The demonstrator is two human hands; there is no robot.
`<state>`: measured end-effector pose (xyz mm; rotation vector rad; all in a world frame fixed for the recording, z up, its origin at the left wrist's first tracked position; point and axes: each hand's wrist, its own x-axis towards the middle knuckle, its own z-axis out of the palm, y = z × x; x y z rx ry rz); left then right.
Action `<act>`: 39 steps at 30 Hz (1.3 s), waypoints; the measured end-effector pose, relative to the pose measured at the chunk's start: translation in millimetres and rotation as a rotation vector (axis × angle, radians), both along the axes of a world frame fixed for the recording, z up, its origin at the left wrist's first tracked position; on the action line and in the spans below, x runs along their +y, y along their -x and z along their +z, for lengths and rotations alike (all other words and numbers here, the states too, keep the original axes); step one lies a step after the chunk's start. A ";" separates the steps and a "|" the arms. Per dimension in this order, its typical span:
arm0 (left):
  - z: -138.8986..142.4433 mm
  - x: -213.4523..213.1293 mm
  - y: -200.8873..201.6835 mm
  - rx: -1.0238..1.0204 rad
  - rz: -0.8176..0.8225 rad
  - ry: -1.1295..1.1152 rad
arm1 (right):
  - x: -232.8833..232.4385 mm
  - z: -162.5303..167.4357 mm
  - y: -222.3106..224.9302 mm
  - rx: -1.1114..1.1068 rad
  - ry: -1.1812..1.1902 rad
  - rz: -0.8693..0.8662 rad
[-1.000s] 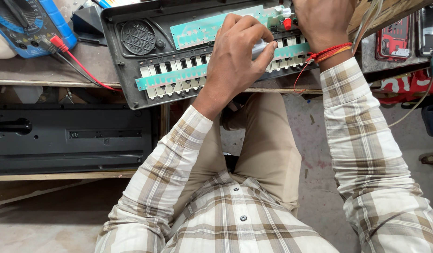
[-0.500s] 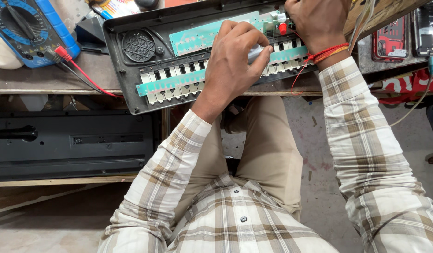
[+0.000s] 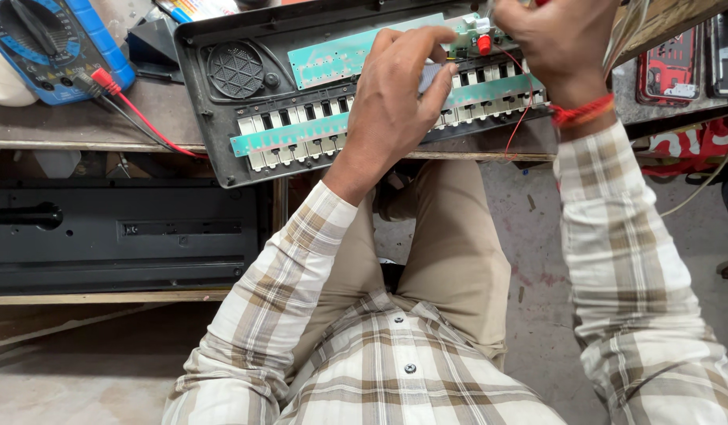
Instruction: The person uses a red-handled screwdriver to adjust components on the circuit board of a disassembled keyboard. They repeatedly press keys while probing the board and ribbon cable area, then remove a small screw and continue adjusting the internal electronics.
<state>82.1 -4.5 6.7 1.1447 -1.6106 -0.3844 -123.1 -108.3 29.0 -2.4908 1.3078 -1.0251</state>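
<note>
opened black plastic keyboard case (image 3: 222,118) overhangs desk (image 3: 88,130) edge | left hand (image 3: 395,102) pinches small grey part over green circuit strip (image 3: 301,134) | right hand (image 3: 557,43) curled at red-knobbed board (image 3: 482,39), grip unclear | advice: steady case, keep pressure light near red wire (image 3: 521,110)

Bright even daylight, soft shadow under the bench, sharp focus, mild edge distortion

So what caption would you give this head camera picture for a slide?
Seated person's left hand and right hand work inside an opened keyboard case on a bench, blue multimeter alongside.
</note>
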 end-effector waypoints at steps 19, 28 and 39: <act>-2.8 0.6 0.6 0.059 0.017 -0.036 | 57.4 40.3 -3.6 0.085 -0.306 0.301; -0.7 0.0 0.4 0.024 0.015 -0.011 | 72.0 34.6 -9.4 0.368 0.021 0.354; 1.7 0.7 0.7 -0.009 -0.004 0.006 | 62.3 29.1 -8.7 -0.016 -0.268 0.228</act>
